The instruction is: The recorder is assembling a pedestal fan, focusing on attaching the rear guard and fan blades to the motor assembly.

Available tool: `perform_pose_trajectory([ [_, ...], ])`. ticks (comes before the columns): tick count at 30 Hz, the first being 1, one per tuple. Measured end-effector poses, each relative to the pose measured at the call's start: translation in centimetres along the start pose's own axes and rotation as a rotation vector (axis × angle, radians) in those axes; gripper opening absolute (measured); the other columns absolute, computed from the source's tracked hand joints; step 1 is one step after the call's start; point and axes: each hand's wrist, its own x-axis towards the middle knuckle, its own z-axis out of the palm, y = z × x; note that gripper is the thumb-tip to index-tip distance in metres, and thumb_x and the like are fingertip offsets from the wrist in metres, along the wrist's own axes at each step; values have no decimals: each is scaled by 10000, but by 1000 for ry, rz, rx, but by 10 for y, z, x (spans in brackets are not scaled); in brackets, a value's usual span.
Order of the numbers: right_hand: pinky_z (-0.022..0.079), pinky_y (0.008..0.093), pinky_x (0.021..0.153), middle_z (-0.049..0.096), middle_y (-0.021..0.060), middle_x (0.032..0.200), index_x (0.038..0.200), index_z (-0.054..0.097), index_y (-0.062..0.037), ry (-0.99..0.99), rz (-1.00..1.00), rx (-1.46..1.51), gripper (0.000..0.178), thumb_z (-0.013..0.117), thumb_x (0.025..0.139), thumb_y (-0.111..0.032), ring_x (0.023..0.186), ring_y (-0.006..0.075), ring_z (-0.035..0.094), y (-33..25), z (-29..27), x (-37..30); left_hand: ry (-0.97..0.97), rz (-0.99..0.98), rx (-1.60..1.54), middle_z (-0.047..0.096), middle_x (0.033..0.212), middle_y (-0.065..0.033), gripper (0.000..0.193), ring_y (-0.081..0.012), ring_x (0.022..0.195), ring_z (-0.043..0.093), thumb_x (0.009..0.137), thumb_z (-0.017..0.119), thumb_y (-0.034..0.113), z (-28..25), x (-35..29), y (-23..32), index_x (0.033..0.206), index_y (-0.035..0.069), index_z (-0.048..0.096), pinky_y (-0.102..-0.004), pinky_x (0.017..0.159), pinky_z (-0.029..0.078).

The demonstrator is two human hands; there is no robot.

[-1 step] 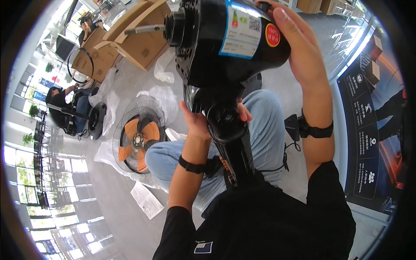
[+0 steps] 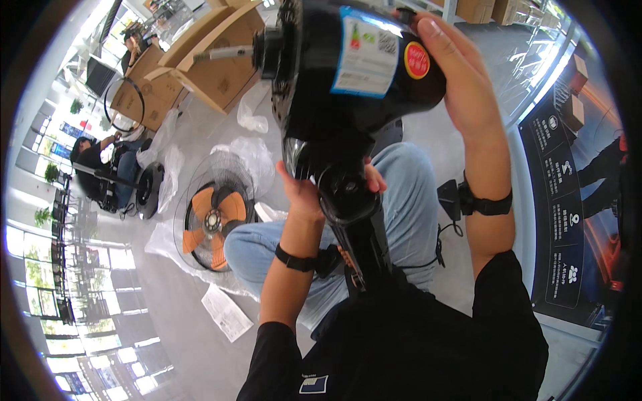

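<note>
A black fan motor head [image 2: 321, 87], with a blue-edged label and a round red sticker, is held up before me. Its threaded metal shaft [image 2: 224, 52] points left. Below it, the neck joint [image 2: 348, 190] meets a black pole [image 2: 366, 244] that runs down toward my lap. My left hand [image 2: 304, 197] is closed around the neck under the motor, thumb on the left side and fingertips showing on the right. My right hand [image 2: 468, 87] grips the rounded rear housing, thumb close to a small black knob [image 2: 405, 15]; its other fingers are mostly hidden.
To the left, orange fan blades [image 2: 214, 220] lie in a wire grille on plastic wrap, near a paper sheet [image 2: 227, 313]. Open cardboard boxes [image 2: 224, 73] stand beyond. A person [image 2: 100, 164] sits at far left beside a round black base [image 2: 149, 190]. A printed panel [image 2: 558, 214] stands at right.
The motor head has tilted slightly, and its label and red sticker sit a little lower and further left. Both hands keep their hold.
</note>
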Motion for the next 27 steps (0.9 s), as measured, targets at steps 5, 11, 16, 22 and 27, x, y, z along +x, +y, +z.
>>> perform_pose_trajectory([
  [5, 516, 199, 783, 705, 13, 1012, 1158, 698, 13, 6, 88, 109, 349, 672, 998, -296, 908, 70, 652, -5, 7, 5, 69, -1, -8, 689, 940, -242, 1273, -401, 921, 651, 680, 269, 1038, -5, -5, 3, 1254, -58, 571, -507, 867, 498],
  [11, 480, 219, 854, 693, 36, 1036, 1134, 694, 50, 12, 122, 80, 442, 612, 1026, -372, 973, 78, 605, -4, 1, 6, 189, -46, 122, 632, 783, -177, 1057, -399, 786, 659, 739, 428, 927, 0, -5, 6, 1153, -36, 563, -518, 728, 521],
  [16, 455, 238, 915, 691, 38, 1091, 1187, 685, 46, -64, 89, 75, 425, 542, 1058, -332, 1029, 100, 595, -10, -1, 3, 207, -40, 141, 634, 759, -181, 1034, -407, 790, 663, 720, 508, 915, -5, -10, 7, 1142, -28, 554, -480, 726, 545],
  [22, 481, 235, 900, 701, 35, 1088, 1209, 684, 41, -59, 67, 106, 375, 585, 1038, -279, 1024, 95, 614, -9, 1, 1, 207, -36, 174, 655, 795, -197, 1078, -409, 824, 665, 716, 463, 942, 0, -12, 11, 1170, -32, 542, -489, 775, 540],
  [27, 509, 240, 881, 711, 48, 1045, 1199, 688, 27, -36, 72, 139, 339, 705, 961, -214, 990, 92, 632, -6, -1, 4, 344, -144, 162, 606, 1282, -327, 1251, -484, 1115, 635, 776, 225, 971, 17, -11, 28, 1449, -65, 424, -545, 966, 493],
])
